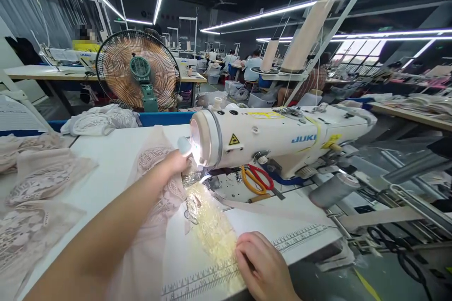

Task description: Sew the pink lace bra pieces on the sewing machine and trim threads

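A white sewing machine point(247, 136) stands across the table, its lamp lit over the needle area. My left hand point(179, 160) is beside the machine's head, on the left of the needle; its fingers are mostly hidden by a bright round part and glare. Pale pink lace fabric point(155, 193) lies under and beside my left forearm. My right hand point(261, 263) rests at the table's front edge with its fingers curled, touching the edge of a shiny yellowish strip point(212, 225). That strip runs from the needle area toward me. Whether the fingers pinch it is hard to see.
Orange-handled scissors point(252, 181) and red-handled ones point(263, 176) lie behind the needle area. A grey thread cone point(335, 190) sits right. Lace pieces point(42, 183) cover the left side; a large fan point(138, 70) stands behind. People work farther back.
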Demonstrator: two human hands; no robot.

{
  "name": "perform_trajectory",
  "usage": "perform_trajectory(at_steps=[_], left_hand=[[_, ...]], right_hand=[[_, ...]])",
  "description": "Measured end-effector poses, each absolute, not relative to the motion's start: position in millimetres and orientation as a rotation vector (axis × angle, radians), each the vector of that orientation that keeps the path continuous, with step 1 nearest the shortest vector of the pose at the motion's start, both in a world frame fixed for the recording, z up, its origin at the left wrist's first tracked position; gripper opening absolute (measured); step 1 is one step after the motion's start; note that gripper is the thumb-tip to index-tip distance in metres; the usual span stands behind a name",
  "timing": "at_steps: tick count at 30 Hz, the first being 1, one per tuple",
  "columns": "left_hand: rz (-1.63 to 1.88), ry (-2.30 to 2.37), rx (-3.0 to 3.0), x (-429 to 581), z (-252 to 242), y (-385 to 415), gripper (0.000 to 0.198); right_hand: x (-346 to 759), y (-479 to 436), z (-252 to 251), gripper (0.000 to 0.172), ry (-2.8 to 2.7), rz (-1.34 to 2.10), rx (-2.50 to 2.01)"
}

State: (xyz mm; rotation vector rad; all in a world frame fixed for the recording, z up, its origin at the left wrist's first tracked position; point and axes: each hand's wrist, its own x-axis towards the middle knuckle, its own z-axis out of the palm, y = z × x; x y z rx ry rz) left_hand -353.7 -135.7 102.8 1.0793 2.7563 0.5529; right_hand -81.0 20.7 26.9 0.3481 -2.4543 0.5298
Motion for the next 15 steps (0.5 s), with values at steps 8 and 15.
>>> perform_trajectory(at_steps=[8, 15], left_hand=[[0.259, 2.757, 1.305, -312, 99, -185, 0.030], [-0.099, 2.749, 1.514, -297, 77, -196, 0.042]], right_hand=[[-82, 18, 32, 0.017, -2.445, 0.527, 0.321], [-81, 18, 29, 0.016, -2.489, 0.562, 0.302]])
